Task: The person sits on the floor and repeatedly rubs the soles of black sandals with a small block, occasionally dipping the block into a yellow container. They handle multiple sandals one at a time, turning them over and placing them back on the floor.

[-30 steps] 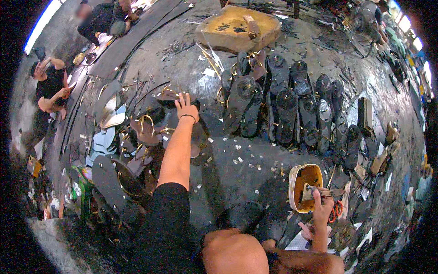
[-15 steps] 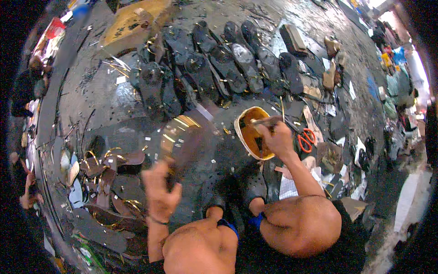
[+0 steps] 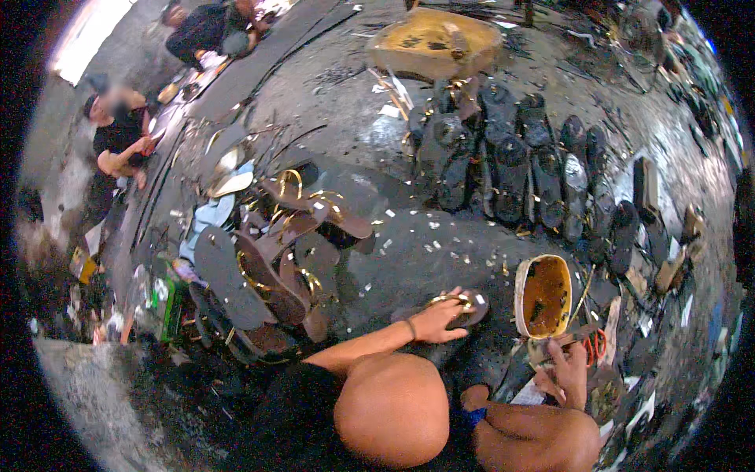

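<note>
My left hand (image 3: 440,320) lies over a dark sandal (image 3: 474,309) with gold-coloured straps on the floor mat. Its fingers curl over the straps, with the thumb out to the near side. Just below a yellow-lined tub (image 3: 520,303), whose inside is stained with dark spots, is my right hand (image 3: 568,370). Its fingers are closed together beside the tub's near rim; what they pinch is too unclear to name. Red-handled scissors (image 3: 595,346) lie right of that hand.
Left of me is a pile of brown sandals (image 3: 271,275) with gold straps. Rows of dark soles (image 3: 503,169) stand beyond the tub. A yellowish basin (image 3: 436,47) sits at the back. Another person (image 3: 122,134) sits at far left. White scraps dot the mat (image 3: 393,252).
My view has swung left. My left hand has brought the blurred sandal down onto the mat, nearer the tub. My right hand has come out of the tub to its near side.
</note>
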`<state>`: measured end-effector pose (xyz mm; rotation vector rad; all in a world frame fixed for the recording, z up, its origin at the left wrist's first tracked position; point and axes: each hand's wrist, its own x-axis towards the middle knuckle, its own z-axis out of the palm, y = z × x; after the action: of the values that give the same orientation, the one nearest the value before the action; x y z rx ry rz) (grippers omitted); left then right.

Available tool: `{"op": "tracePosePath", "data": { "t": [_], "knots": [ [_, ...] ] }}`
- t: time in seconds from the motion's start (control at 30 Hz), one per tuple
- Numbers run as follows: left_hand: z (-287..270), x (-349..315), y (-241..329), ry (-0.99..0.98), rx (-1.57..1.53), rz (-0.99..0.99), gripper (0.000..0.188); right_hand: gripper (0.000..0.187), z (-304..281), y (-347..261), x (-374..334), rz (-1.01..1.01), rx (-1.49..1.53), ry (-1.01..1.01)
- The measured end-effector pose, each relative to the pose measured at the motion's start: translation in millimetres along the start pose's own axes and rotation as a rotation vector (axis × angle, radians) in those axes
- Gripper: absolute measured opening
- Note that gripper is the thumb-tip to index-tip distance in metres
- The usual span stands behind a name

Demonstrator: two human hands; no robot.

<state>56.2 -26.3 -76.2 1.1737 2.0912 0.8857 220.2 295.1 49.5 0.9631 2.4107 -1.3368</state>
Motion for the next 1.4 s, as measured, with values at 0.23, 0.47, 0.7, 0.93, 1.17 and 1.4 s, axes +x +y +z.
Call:
{"op": "tracePosePath", "data": {
  "t": [0.23, 0.47, 0.7, 0.93, 1.17, 1.4],
  "knots": [
    [-19, 63, 6, 0.050, -0.354, -0.205, 0.068, 0.035, 21, -110, 32, -0.328, 0.565, 0.152],
    [-119, 73, 66, 0.377, -1.987, -0.239, 0.054, 0.019, 77, -200, 87, -0.820, 0.290, 0.220],
    [-105, 69, 63, 0.418, -1.694, -0.319, 0.061, 0.012, 74, -189, 56, -0.799, 0.391, 0.151],
    [-105, 69, 81, 0.592, -1.606, -0.330, 0.047, 0.010, 68, -187, 39, -0.807, 0.261, 0.314],
    [-118, 66, 88, 0.789, -1.065, -0.163, 0.048, 0.012, 66, -192, 59, -0.886, 0.400, 0.500],
    [-108, 53, 41, 0.704, -1.216, -0.072, 0.049, 0.021, 103, -174, 66, -0.301, 0.762, 0.013]
  ]
}}
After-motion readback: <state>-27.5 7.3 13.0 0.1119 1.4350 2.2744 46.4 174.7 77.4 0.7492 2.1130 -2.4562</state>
